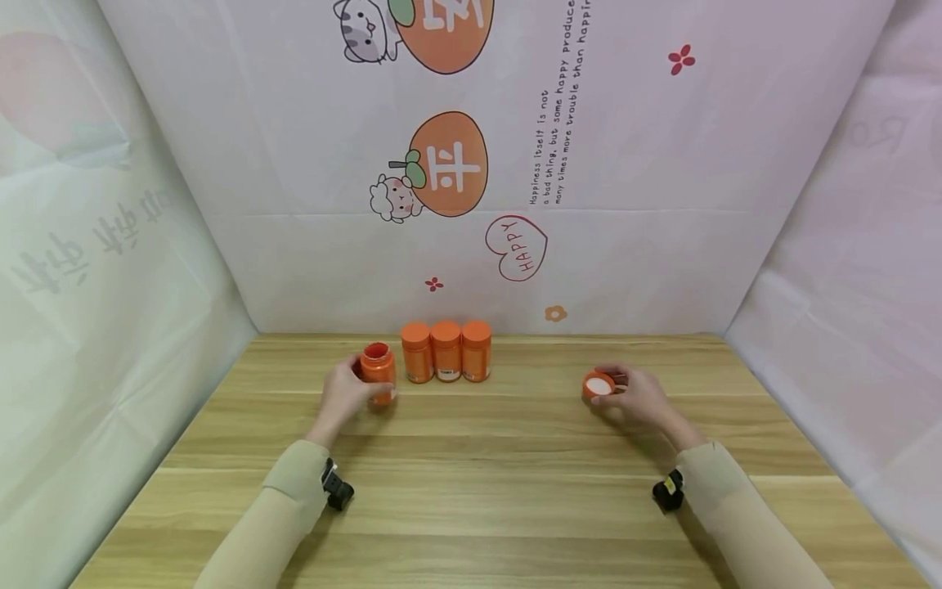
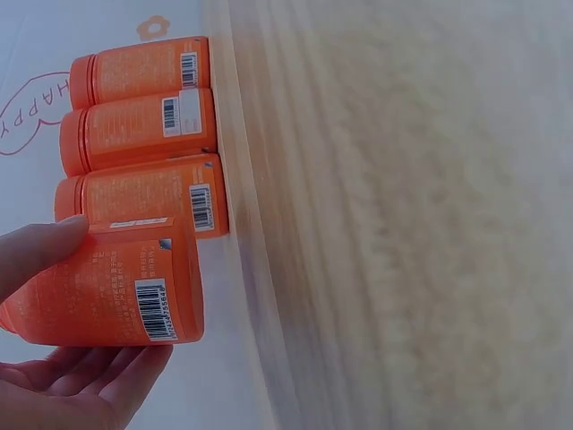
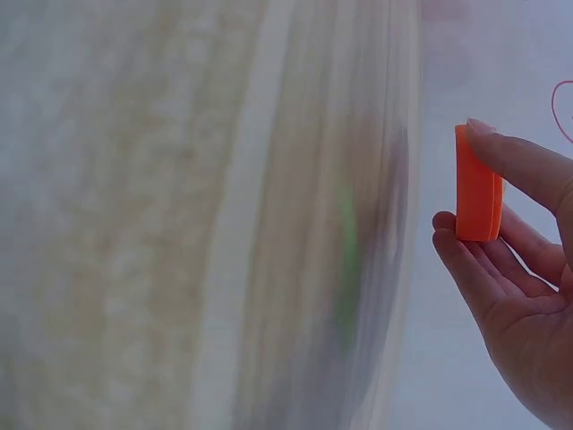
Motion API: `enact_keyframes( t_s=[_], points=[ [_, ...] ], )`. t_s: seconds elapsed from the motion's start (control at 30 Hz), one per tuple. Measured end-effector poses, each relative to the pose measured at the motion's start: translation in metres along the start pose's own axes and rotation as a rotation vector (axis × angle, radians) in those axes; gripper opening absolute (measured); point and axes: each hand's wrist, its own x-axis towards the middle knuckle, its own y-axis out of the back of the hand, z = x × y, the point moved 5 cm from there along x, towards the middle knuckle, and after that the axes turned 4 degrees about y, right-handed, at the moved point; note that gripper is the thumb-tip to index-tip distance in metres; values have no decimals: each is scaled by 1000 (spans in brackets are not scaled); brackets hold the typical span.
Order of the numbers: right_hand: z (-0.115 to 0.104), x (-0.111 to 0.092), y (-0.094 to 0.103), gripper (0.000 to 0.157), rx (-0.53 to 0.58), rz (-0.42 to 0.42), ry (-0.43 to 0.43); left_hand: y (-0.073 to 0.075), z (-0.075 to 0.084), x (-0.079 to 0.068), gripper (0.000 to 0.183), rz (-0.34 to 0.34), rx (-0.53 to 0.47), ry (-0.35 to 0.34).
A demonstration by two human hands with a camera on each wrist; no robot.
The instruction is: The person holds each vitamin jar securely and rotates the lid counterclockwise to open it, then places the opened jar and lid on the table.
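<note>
Wooden tabletop [image 1: 471, 499] underlies an open-topped orange jar [image 1: 379, 370].

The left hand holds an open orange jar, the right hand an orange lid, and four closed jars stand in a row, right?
Not quite: three closed jars stand in the row, not four, as the head view shows. The left hand does hold an open orange jar, the right hand an orange lid.

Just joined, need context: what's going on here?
A person's left fingers grip an uncapped orange jar, its mouth facing up. The right fingers hold an orange cap, white inside showing, well apart from that jar. Three capped orange jars stand in a row at the table's back.
</note>
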Motion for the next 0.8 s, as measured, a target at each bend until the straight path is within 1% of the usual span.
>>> enact_keyframes(
  t_s=[0.2,0.37,0.6,0.7,0.8],
  points=[
    [3,3,2,60,21,17,-18,3,-2,6,66,4,14,-1],
    [3,7,4,59,11,10,-9,5,-4,11,64,3,15,11],
    [8,13,3,60,3,5,-23,4,-8,18,65,9,26,18],
    [11,16,2,62,-7,1,-15,4,-9,21,66,12,25,16],
    [13,18,2,63,9,3,-19,5,-10,23,67,16,22,17]
  ],
)
